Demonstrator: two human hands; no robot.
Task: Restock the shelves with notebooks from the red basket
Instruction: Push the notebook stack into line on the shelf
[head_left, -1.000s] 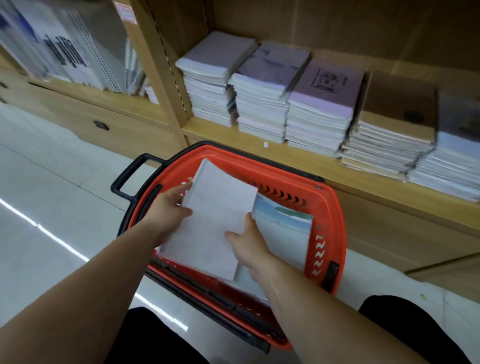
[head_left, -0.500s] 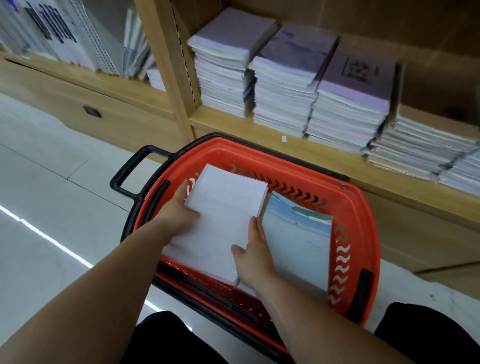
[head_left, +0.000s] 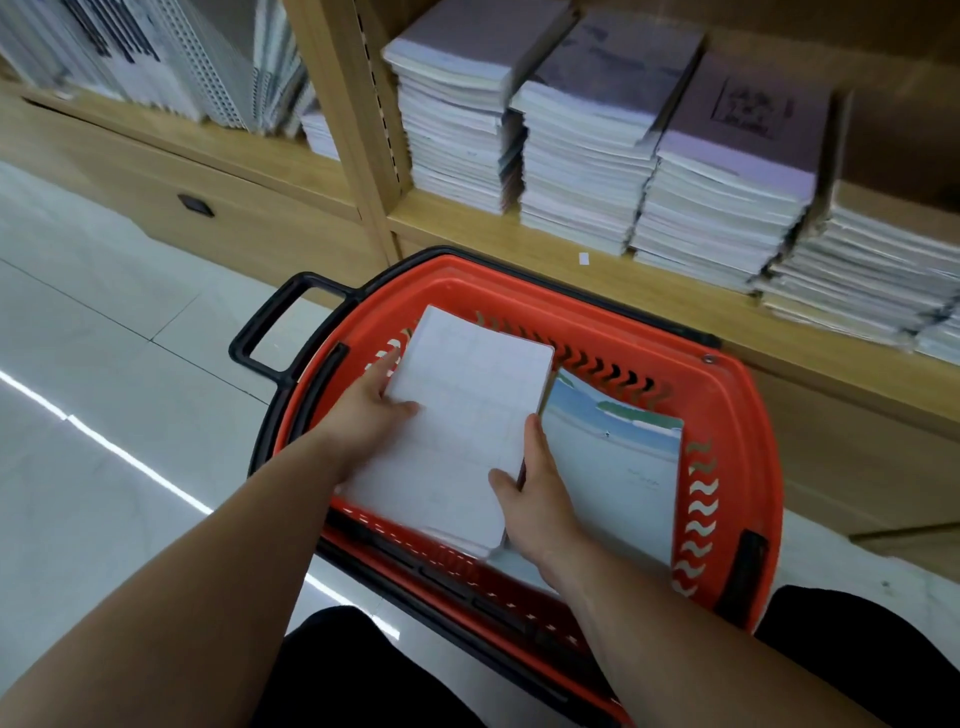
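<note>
Down at a red basket (head_left: 587, 301), two hands grip a white notebook stack (head_left: 457, 415): left hand (head_left: 366, 415) at its nine o'clock edge, right hand (head_left: 535, 493) at five, beach-cover notebook (head_left: 618, 467) at three.

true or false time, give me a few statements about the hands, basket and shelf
1. The left hand and right hand both grip the white notebooks over the red basket. True.
2. The basket rests on the shelf. False: it sits below and in front of the shelf.
3. A beach-cover notebook lies in the basket, right of the white ones. True.
4. The shelf behind the basket is bare. False: notebook stacks fill it.
</note>
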